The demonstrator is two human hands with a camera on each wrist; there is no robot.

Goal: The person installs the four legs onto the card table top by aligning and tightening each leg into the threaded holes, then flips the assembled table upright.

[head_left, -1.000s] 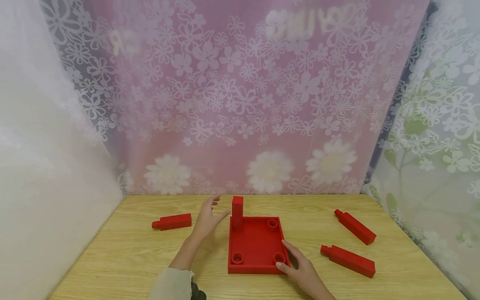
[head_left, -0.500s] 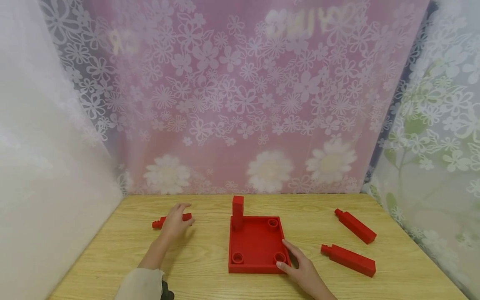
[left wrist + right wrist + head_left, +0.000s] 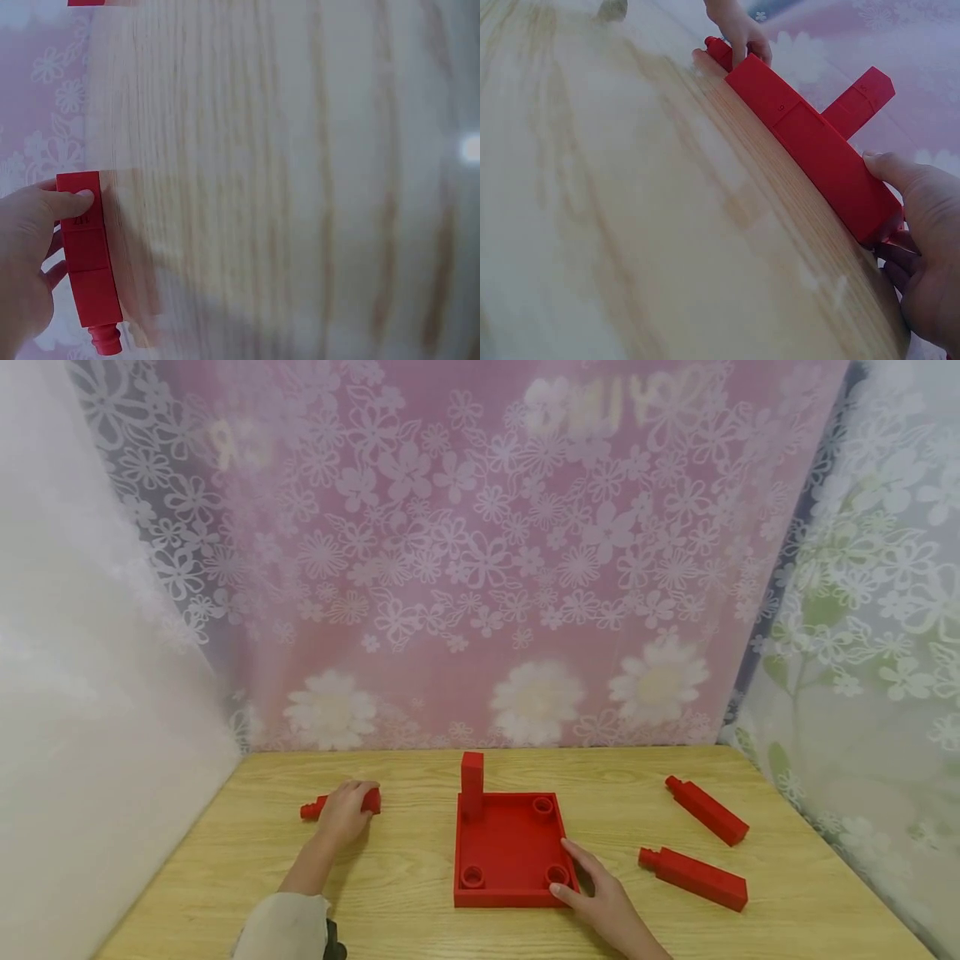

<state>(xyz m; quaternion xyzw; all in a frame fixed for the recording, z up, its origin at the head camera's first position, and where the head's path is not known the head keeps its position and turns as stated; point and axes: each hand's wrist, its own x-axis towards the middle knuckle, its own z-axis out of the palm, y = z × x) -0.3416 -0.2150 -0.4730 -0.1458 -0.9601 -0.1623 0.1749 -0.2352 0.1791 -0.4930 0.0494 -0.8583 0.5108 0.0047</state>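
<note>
A square red tray-like panel (image 3: pixel 512 852) lies on the table, its low rim facing up. Round sockets show at three corners, and a square red post (image 3: pixel 472 781) stands upright at the far left corner. My right hand (image 3: pixel 602 900) holds the panel by its near right corner, the thumb on the rim. To the left, my left hand (image 3: pixel 342 814) grips a second red post (image 3: pixel 91 289) lying on its side. In the left wrist view its thumb lies on the post's plain end; the narrower threaded end (image 3: pixel 105 339) sticks out free.
Two more red posts lie at the right, one farther back (image 3: pixel 707 812) and one nearer (image 3: pixel 697 878). All stand on a wood-grain table (image 3: pixel 420 935). A pink flowered curtain (image 3: pixel 480 568) hangs behind its far edge, with pale sheets at both sides.
My left hand has moved left from beside the upright post to the lying post and closed its fingers on it. The right hand has stayed at the panel's corner.
</note>
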